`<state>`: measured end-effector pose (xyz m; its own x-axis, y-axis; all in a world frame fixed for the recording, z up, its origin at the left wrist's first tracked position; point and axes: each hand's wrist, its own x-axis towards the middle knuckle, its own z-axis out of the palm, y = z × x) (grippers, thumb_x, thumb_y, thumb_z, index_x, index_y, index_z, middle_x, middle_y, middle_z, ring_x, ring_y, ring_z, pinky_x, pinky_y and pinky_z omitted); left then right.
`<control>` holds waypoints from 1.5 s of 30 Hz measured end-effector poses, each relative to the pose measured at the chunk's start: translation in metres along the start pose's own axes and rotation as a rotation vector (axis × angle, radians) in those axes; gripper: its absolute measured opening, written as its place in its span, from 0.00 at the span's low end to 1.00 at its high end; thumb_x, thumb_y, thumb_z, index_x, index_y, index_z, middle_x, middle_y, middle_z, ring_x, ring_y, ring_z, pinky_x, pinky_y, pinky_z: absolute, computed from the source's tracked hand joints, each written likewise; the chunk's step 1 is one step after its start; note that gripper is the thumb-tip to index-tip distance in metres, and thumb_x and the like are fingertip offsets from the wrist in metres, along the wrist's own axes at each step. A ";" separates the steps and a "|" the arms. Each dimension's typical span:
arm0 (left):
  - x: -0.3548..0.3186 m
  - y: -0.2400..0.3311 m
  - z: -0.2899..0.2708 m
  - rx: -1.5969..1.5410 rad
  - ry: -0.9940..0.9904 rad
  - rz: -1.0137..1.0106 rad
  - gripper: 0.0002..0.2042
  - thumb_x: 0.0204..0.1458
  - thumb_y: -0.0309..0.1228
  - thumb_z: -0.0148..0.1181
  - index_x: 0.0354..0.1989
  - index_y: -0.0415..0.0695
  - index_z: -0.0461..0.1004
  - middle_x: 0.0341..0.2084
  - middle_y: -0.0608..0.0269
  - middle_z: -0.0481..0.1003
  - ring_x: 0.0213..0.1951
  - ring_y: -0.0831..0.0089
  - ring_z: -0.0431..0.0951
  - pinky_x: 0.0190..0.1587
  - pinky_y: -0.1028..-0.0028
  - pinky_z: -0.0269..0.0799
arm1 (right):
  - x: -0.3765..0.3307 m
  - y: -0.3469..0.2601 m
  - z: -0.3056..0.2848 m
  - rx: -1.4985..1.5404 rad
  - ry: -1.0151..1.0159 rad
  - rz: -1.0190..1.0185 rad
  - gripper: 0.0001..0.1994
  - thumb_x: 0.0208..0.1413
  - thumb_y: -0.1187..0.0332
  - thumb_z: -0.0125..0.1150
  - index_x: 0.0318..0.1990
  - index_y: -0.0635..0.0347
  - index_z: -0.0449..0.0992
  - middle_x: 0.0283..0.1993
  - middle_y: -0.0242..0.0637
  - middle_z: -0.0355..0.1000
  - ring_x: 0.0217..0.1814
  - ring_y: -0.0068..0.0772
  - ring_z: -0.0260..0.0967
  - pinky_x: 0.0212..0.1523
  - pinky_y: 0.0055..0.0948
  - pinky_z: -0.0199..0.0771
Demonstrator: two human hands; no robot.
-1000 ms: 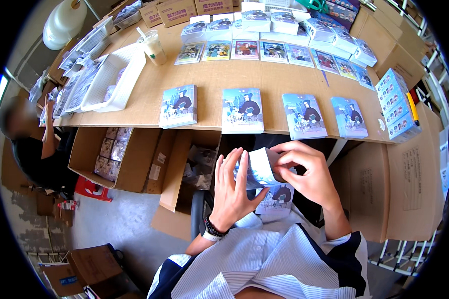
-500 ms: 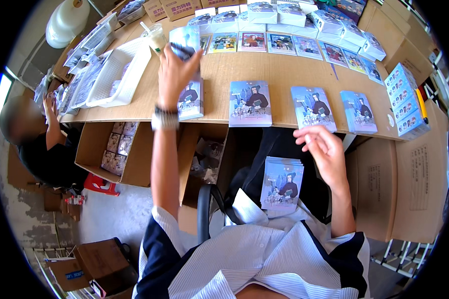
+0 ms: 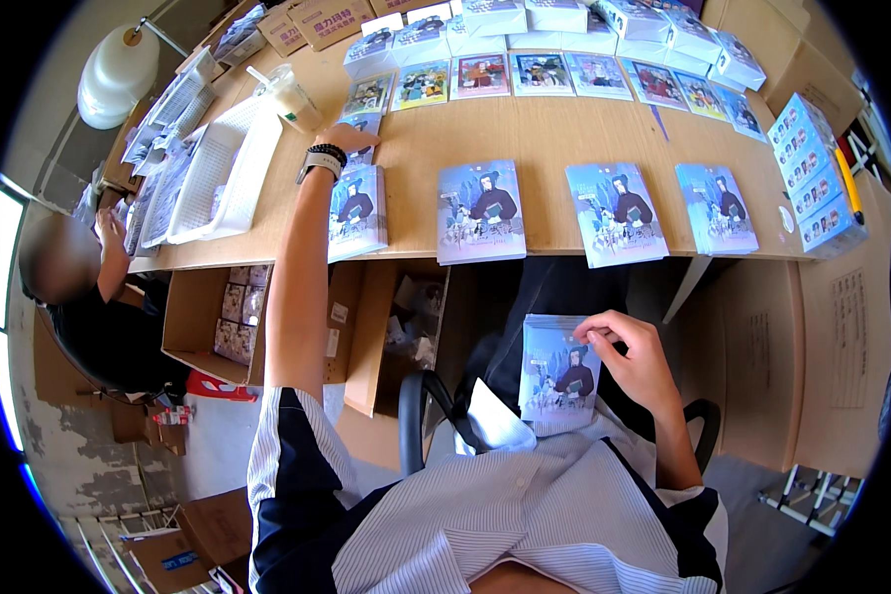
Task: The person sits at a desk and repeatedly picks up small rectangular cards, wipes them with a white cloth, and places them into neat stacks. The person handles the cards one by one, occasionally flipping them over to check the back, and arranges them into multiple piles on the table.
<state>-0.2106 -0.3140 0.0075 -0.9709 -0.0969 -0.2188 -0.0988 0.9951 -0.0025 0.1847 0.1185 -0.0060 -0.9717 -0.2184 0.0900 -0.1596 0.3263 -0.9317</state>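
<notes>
My left hand reaches to the back left of the table, over a blue illustrated card; its fingers are mostly hidden. Just in front of that hand sits a stack of blue cards. Three similar stacks stand rightward along the table's front edge: one, another and the rightmost. On my lap rests a further pile of the same picture cards. My right hand has curled fingers, their tips pinched at the pile's upper right corner.
Flat picture cards line the back, before stacked white boxes. A drink cup and white basket stand left. A blue box is at right. Open cartons sit below. Another person is at left.
My left hand has lowered a blue card from mid-air to the table behind the left stack. My right hand has moved down from above the lap pile to its corner.
</notes>
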 end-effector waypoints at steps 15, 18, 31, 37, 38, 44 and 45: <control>-0.022 0.002 0.006 0.066 0.043 -0.008 0.45 0.44 0.73 0.55 0.53 0.40 0.81 0.54 0.43 0.78 0.57 0.51 0.79 0.58 0.62 0.72 | -0.009 0.013 0.015 -0.075 -0.039 0.021 0.05 0.63 0.74 0.60 0.43 0.63 0.79 0.40 0.40 0.80 0.40 0.35 0.80 0.41 0.28 0.79; -0.029 0.012 0.006 0.094 0.041 -0.067 0.38 0.46 0.68 0.57 0.55 0.50 0.81 0.56 0.56 0.79 0.59 0.56 0.78 0.60 0.59 0.70 | -0.010 0.012 0.016 -0.075 -0.037 0.016 0.05 0.62 0.75 0.60 0.43 0.64 0.79 0.40 0.41 0.80 0.40 0.35 0.80 0.41 0.28 0.79; -0.154 0.065 -0.005 -0.029 0.847 0.303 0.24 0.62 0.47 0.58 0.55 0.37 0.72 0.51 0.44 0.75 0.55 0.48 0.75 0.53 0.53 0.75 | -0.013 0.028 0.023 -0.514 0.138 -0.111 0.20 0.48 0.74 0.74 0.50 0.64 0.77 0.51 0.41 0.71 0.56 0.44 0.70 0.58 0.37 0.73; -0.316 0.122 0.016 -0.571 0.495 0.817 0.18 0.54 0.22 0.64 0.54 0.39 0.72 0.48 0.49 0.75 0.45 0.53 0.77 0.47 0.63 0.74 | -0.012 0.043 0.022 -0.523 0.111 -0.092 0.27 0.39 0.75 0.79 0.51 0.61 0.78 0.47 0.39 0.70 0.52 0.45 0.66 0.57 0.40 0.70; -0.332 0.124 0.023 -0.619 0.371 0.836 0.18 0.54 0.22 0.64 0.55 0.38 0.73 0.50 0.48 0.74 0.50 0.51 0.76 0.52 0.63 0.73 | -0.011 0.043 0.021 -0.494 0.117 -0.082 0.24 0.38 0.76 0.79 0.48 0.61 0.79 0.44 0.38 0.70 0.50 0.44 0.66 0.56 0.40 0.69; -0.380 0.145 0.093 -0.702 0.120 0.870 0.25 0.53 0.26 0.68 0.59 0.33 0.68 0.59 0.40 0.67 0.61 0.44 0.70 0.62 0.58 0.68 | -0.009 0.037 0.013 -0.536 0.168 -0.045 0.18 0.39 0.77 0.78 0.41 0.62 0.80 0.42 0.37 0.70 0.49 0.43 0.66 0.54 0.39 0.69; -0.387 0.152 0.105 -0.708 0.106 0.854 0.28 0.52 0.27 0.69 0.61 0.32 0.65 0.61 0.39 0.66 0.62 0.43 0.69 0.63 0.57 0.67 | -0.009 0.033 0.010 -0.535 0.159 -0.026 0.18 0.40 0.77 0.77 0.41 0.62 0.80 0.42 0.37 0.70 0.49 0.43 0.66 0.53 0.39 0.69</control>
<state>0.1730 -0.1234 -0.0107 -0.7898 0.5792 0.2017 0.5413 0.5036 0.6733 0.1896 0.1217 -0.0411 -0.9740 -0.1051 0.2009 -0.2099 0.7530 -0.6237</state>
